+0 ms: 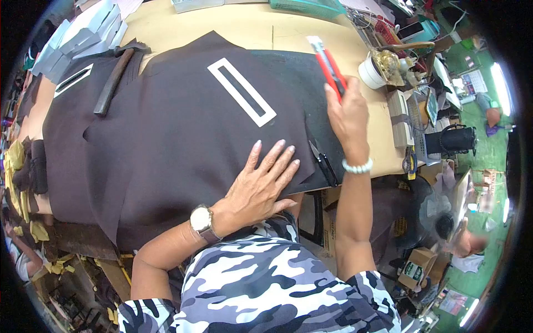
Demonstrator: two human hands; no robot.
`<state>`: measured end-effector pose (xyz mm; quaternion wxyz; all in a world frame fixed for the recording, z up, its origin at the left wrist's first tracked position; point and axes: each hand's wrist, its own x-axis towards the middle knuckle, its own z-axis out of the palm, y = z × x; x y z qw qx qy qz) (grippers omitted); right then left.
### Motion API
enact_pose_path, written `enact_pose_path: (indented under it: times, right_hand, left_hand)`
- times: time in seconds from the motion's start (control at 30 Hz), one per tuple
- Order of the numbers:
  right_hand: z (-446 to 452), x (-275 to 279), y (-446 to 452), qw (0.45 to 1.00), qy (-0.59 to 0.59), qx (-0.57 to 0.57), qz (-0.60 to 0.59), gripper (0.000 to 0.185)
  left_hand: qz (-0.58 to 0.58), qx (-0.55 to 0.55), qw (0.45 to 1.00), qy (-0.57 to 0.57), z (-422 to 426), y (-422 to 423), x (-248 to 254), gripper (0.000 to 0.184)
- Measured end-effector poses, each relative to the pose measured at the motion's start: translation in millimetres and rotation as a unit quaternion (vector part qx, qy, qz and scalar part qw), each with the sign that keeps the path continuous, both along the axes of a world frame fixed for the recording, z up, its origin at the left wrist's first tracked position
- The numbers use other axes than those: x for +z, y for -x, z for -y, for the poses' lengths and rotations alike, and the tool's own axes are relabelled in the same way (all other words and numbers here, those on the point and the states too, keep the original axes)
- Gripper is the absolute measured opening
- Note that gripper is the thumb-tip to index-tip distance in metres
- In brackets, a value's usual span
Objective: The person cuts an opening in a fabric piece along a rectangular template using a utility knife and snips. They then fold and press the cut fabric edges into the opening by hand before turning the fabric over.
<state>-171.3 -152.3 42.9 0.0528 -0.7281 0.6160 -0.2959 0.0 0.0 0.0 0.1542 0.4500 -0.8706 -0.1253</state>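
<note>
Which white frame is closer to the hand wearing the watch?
The white frame right of the hammer, just beyond the left hand. The other white frame lies left of the hammer, farther away.

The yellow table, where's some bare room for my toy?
The yellow table shows bare between the dark sheet and the green basket. Another patch, on the black mat, lies between the sheet and the right hand. It's crowded around the white tub and the stacked white boxes.
</note>
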Motion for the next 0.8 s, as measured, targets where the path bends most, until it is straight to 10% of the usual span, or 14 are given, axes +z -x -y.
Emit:
enact_pose_path:
  times: [0.4, 0.57, 0.8]
  right_hand:
    - [-131.1, -31.3, 47.4, 0.998, 0.021, -0.044, -0.034, 0.029]
    - [-109.8, -1.6, 55.7, 0.976, 0.007, -0.151, 0.157, 0.024]
    - [-94.7, -48.3, 39.2, 0.988, 0.071, -0.030, 0.134, 0.025]
  left_hand:
    - [0.011, -0.006, 1.000, -0.021, -1.4, 0.0, -6.1, 0.073]
    - [0.017, -0.049, 0.998, -0.025, -12.4, 13.3, -8.8, 0.077]
    - [0.063, -0.040, 0.997, 0.023, -19.7, 32.8, -16.6, 0.075]
